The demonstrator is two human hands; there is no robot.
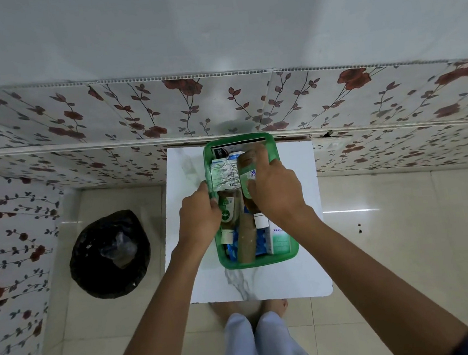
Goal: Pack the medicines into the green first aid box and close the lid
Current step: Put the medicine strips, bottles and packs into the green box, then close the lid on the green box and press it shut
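The green first aid box [264,260] stands open on a small white table [295,275]. It holds silver blister strips [225,175], a brown Dettol bottle [227,209], a tan bottle [246,242], blue packs and a white carton [280,240]. My left hand [199,215] grips the box's left wall. My right hand [274,190] is over the box, shut on a brown bottle with a green label [248,170] that lies among the contents. The lid is not clearly visible.
A black bag-lined bin [109,254] stands on the floor left of the table. A floral-papered wall [133,112] rises right behind the table. Pale floor tiles [406,231] spread right; my feet [249,311] are under the table's near edge.
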